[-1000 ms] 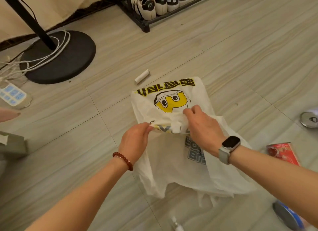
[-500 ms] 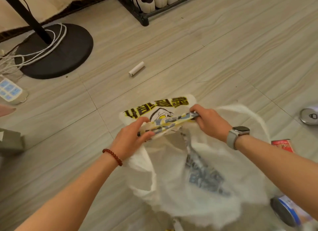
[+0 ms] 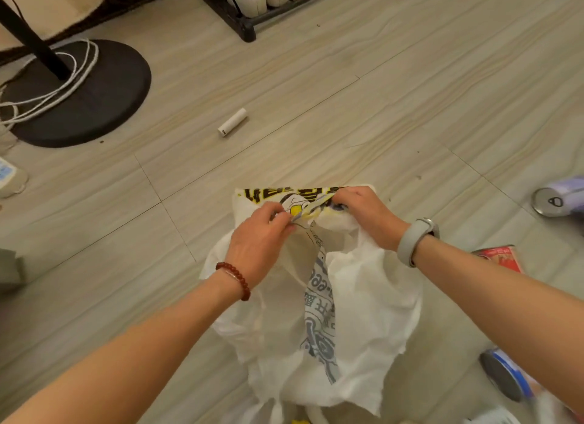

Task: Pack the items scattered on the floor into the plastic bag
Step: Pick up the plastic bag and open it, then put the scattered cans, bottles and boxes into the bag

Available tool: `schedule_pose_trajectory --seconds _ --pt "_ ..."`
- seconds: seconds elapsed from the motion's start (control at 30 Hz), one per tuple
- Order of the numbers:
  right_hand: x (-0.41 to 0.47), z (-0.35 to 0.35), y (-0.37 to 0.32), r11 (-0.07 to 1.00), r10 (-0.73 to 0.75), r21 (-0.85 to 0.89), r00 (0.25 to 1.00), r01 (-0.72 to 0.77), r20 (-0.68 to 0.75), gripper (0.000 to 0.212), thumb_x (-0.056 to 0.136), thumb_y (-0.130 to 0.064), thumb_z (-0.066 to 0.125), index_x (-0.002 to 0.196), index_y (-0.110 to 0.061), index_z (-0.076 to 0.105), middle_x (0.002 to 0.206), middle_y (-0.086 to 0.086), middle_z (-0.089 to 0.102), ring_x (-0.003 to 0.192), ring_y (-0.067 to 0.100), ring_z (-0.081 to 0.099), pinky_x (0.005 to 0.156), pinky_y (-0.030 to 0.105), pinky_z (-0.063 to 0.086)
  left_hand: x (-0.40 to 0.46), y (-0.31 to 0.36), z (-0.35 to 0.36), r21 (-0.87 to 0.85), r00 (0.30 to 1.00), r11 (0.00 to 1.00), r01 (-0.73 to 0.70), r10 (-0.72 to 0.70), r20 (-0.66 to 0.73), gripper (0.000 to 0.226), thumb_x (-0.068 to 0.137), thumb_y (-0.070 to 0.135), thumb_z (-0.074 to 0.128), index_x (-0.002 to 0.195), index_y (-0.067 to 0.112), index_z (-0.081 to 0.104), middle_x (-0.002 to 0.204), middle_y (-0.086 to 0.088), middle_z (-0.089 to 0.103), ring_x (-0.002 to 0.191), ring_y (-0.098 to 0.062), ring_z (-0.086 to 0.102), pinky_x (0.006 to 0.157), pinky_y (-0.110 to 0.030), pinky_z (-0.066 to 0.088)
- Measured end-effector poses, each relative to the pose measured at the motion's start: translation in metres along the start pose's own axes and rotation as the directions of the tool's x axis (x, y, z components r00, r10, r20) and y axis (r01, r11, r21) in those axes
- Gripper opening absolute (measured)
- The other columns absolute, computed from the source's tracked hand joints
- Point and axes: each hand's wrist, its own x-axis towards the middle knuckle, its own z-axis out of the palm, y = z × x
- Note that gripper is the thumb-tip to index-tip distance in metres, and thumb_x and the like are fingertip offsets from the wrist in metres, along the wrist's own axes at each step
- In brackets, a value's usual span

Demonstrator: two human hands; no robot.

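A white plastic bag (image 3: pixel 363 313) with yellow, black and grey print lies crumpled on the floor below me. My left hand (image 3: pixel 259 234) and my right hand (image 3: pixel 366 212) both pinch its printed far edge, close together. A small white cylinder (image 3: pixel 232 122) lies on the floor farther away. At the right, a lavender can (image 3: pixel 559 196) lies on its side, a red packet (image 3: pixel 499 257) peeks out beside my right forearm, and a blue-rimmed round tin (image 3: pixel 505 376) sits at the lower right.
A black round stand base (image 3: pixel 104 98) with white cables (image 3: pixel 41 98) is at the far left. A black shoe rack (image 3: pixel 246 28) with white shoes stands at the top. A white remote (image 3: pixel 9 177) lies at the left edge.
My hands have drawn closer together on the bag's edge, bunching the printed plastic between them. The view has moved, and the lavender can shows more at the right.
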Motion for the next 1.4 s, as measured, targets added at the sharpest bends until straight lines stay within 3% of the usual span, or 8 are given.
schedule_pose_trajectory --seconds 0.2,0.53,0.7,0.87,1.0,1.17,1.3,1.4 --pt "-0.014 -0.044 0.029 0.505 -0.347 -0.77 0.909 0.389 0.232 0.04 0.086 -0.031 0.055 0.123 -0.018 0.047 0.112 0.002 0.051 0.09 0.017 0.053 0.074 0.033 0.045 0.032 0.007 0.008 -0.548 0.925 0.763 0.343 -0.376 0.054 0.025 0.096 0.018 0.038 0.077 0.01 0.052 0.063 0.004 0.046 0.06 -0.008 0.042 0.055 -0.025 0.03" --pt "0.025 -0.167 -0.005 0.003 -0.67 -0.966 0.718 0.257 0.189 0.03 0.067 0.01 0.064 0.084 -0.013 0.071 0.071 0.005 0.071 0.076 0.027 0.066 0.071 0.038 0.05 0.105 0.08 0.024 -0.404 0.952 0.899 0.167 -0.254 -0.171 0.029 0.096 0.028 0.033 0.073 0.012 0.041 0.054 0.003 0.042 0.051 -0.02 0.041 0.051 -0.036 0.03" --pt "0.042 -0.208 -0.008 0.242 -0.423 -0.97 0.898 -0.014 -0.119 0.048 0.086 -0.008 0.047 0.132 -0.023 0.042 0.137 0.004 0.047 0.131 0.022 0.034 0.104 0.044 0.023 0.168 0.127 0.055 -0.445 0.929 0.826 0.345 -0.367 0.04 0.023 0.097 0.025 0.029 0.086 0.009 0.042 0.069 -0.001 0.045 0.069 -0.023 0.042 0.06 -0.032 0.027" --pt "-0.01 -0.213 0.017 0.266 -0.537 -0.963 0.837 0.052 -0.103 0.052 0.08 -0.011 0.057 0.13 -0.016 0.046 0.135 0.01 0.05 0.131 0.027 0.041 0.111 0.052 0.021 0.182 0.158 0.069 -0.307 0.883 0.837 0.454 -0.377 0.278 0.018 0.096 0.023 0.033 0.09 0.011 0.045 0.07 0.002 0.049 0.08 -0.028 0.052 0.052 -0.029 0.029" --pt "-0.045 -0.231 0.059 0.239 -0.258 -0.967 0.955 -0.083 -0.146 0.054 0.088 -0.029 0.049 0.139 -0.024 0.031 0.149 0.008 0.033 0.14 0.024 0.024 0.111 0.059 0.009 0.182 0.16 0.058 0.047 0.962 0.998 0.045 -0.056 0.265 0.045 0.094 0.025 0.04 0.136 0.015 0.028 0.13 -0.012 0.049 0.114 -0.032 0.049 0.087 -0.041 0.044" --pt "-0.039 -0.248 0.091 0.188 -0.135 -0.98 0.986 -0.072 -0.098 0.051 0.095 -0.034 0.032 0.144 -0.023 0.019 0.156 0.003 0.011 0.144 0.022 0.001 0.113 0.055 -0.004 0.19 0.159 0.067 0.285 0.871 0.854 -0.435 0.319 0.374 0.062 0.091 0.036 0.044 0.143 0.028 0.013 0.153 -0.005 0.014 0.139 -0.03 0.014 0.109 -0.05 0.022" --pt "-0.055 -0.242 0.087 0.433 -0.621 -0.901 0.723 -0.003 -0.301 0.035 0.084 -0.015 0.043 0.115 -0.007 0.058 0.122 0.015 0.06 0.121 0.028 0.045 0.102 0.046 0.037 0.201 0.151 0.088 0.145 0.889 0.924 -0.354 0.284 0.36 0.066 0.09 0.033 0.048 0.144 0.026 0.011 0.154 -0.009 0.011 0.138 -0.032 0.017 0.109 -0.047 0.027" --pt "-0.094 -0.222 0.112 0.795 -0.315 -0.555 0.615 -0.244 -0.723 0.041 0.086 -0.022 0.042 0.123 -0.005 0.049 0.12 0.017 0.055 0.113 0.028 0.046 0.094 0.037 0.034 0.196 0.141 0.094 0.052 0.896 0.93 -0.363 0.334 0.292 0.067 0.09 0.029 0.048 0.144 0.026 0.01 0.152 -0.008 0.018 0.135 -0.029 0.028 0.098 -0.043 0.04"
